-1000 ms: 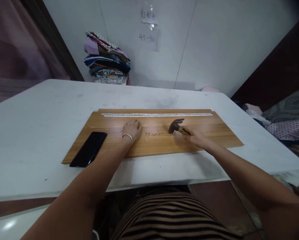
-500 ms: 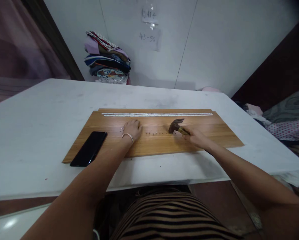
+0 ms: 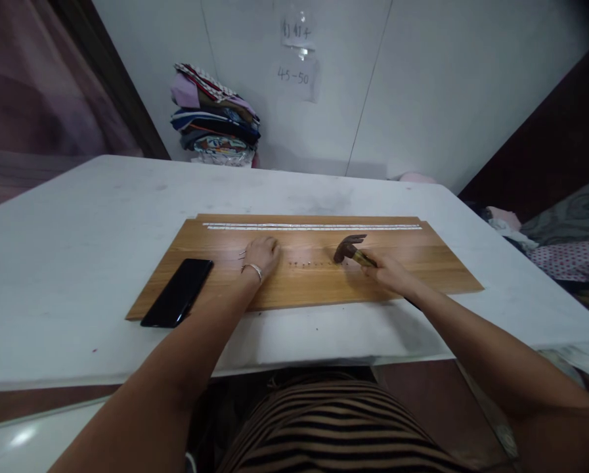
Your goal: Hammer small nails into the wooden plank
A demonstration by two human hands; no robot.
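My right hand (image 3: 383, 270) is wrapped round the handle of a claw hammer (image 3: 346, 248). Its dark metal head is low over the wooden board (image 3: 412, 269), at the right end of a row of small nails (image 3: 303, 264). I cannot tell whether the head touches a nail. My left hand (image 3: 263, 254), a bracelet at its wrist, rests palm down on the board left of that row, with nothing visible in it. Its fingers look loosely bent and partly hidden. A few loose nails (image 3: 241, 254) lie just left of it.
A black phone (image 3: 176, 292) lies on the board's left end, over its front edge. Two white measuring strips (image 3: 314, 226) run along the far side. Folded cloths (image 3: 215, 118) are stacked against the wall behind the white table (image 3: 67, 263).
The whole view shifts slightly to the right. Both hands and the hammer keep nearly the same places over the board.
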